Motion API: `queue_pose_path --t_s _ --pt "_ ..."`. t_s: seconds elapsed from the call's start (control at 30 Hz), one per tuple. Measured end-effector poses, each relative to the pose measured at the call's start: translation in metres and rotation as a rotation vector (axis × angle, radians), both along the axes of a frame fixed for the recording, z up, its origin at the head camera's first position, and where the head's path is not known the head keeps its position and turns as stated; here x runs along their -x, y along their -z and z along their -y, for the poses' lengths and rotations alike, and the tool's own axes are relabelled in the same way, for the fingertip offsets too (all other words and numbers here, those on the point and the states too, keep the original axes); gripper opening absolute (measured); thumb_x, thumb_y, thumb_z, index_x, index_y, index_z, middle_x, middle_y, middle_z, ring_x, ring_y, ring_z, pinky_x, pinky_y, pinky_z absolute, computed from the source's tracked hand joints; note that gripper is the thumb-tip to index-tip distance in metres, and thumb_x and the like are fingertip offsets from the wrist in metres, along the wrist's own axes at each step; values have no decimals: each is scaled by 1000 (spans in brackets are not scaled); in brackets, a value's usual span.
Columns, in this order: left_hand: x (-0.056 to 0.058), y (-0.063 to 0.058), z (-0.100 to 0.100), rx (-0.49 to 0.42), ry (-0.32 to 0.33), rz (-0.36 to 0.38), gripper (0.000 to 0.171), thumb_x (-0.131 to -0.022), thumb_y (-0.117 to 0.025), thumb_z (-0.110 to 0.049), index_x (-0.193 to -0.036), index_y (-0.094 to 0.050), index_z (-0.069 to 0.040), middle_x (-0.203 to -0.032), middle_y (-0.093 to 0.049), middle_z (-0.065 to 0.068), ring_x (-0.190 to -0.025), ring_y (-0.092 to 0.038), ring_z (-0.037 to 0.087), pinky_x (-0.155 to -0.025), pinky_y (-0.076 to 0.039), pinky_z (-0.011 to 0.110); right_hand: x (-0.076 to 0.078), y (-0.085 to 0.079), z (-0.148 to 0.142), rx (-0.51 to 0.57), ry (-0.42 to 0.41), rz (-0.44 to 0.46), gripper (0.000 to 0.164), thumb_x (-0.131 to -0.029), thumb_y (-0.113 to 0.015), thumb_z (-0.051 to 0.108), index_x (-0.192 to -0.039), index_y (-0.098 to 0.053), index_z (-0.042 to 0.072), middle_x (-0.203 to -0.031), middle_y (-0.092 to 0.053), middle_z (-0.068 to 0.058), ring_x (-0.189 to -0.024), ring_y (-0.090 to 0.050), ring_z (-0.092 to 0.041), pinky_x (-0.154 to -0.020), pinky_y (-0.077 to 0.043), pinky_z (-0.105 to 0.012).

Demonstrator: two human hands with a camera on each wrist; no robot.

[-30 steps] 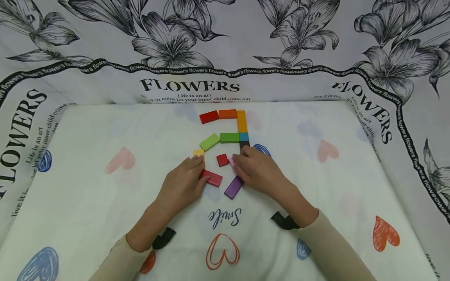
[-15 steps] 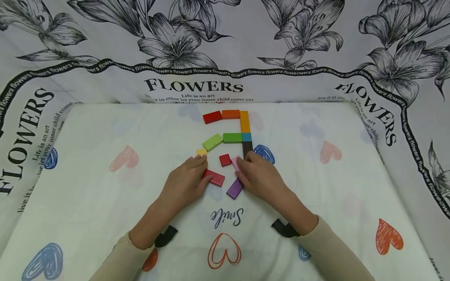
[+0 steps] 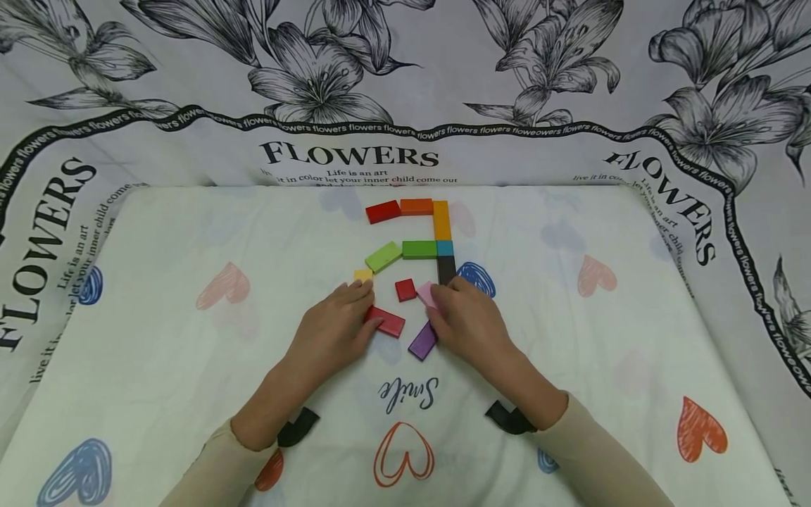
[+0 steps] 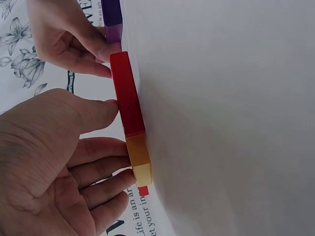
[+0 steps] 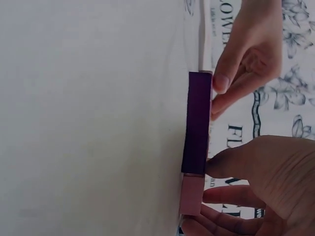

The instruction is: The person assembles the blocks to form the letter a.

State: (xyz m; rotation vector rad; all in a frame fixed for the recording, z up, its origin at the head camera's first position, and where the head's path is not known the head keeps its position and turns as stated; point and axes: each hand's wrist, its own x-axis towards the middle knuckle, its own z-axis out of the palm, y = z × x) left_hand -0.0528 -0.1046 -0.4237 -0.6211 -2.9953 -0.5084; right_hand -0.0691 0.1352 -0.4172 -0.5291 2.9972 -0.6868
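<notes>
In the head view, my left hand (image 3: pixel 336 320) lies at the left of a ring of coloured wooden blocks. Its fingertips touch a yellow block (image 3: pixel 362 274), while the thumb rests against a red block (image 3: pixel 389 324). Opposite it, my right hand (image 3: pixel 472 317) pinches a pink block (image 3: pixel 426 293), partly covered by the fingers. A purple block (image 3: pixel 422 341) slants beside the right thumb. Seen from the right wrist, the purple block (image 5: pixel 197 123) and pink block (image 5: pixel 192 195) stand end to end. A small red square block (image 3: pixel 405 289) sits between the hands.
Farther back, a light green block (image 3: pixel 383 257), green block (image 3: pixel 420 249), blue block (image 3: pixel 445 248) and dark block (image 3: pixel 446 270) form a line. Beyond are an amber block (image 3: pixel 441 220), orange block (image 3: pixel 416 206) and another red block (image 3: pixel 383 212). A printed cloth (image 3: pixel 570 338) lies underneath.
The right hand has shifted slightly towards the person, uncovering more of the dark block. More of the pink block shows, turned a little. The left hand stays at the yellow and red blocks.
</notes>
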Motion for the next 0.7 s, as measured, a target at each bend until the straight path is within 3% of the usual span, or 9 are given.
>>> queue_pose_path --t_s 0.27,0.57,0.7 --pt "1 0 2 -11 2 -9 45 -94 -81 -25 -131 -72 -2 -144 -68 16 -137 -65 32 -120 -48 46 3 0 3 -8 4 -25 26 -96 -78 23 -118 -79 9 -86 -68 -5 -79 -57 -16 -62 -48 -24" --pt "0 0 0 -2 -5 16 51 -94 -81 -27 -137 -70 -2 -146 -67 16 -138 -65 31 -119 -48 45 -2 -4 -7 72 13 -89 40 -92 -82 21 -130 -76 8 -107 -76 -8 -90 -67 -18 -72 -62 -30" --pt "0 -2 1 5 -6 8 51 -94 -81 -27 -137 -70 -2 -145 -68 16 -137 -65 31 -120 -48 45 -3 -4 -11 71 -14 -114 39 -92 -82 21 -130 -76 10 -105 -74 -6 -89 -66 -17 -72 -62 -29"
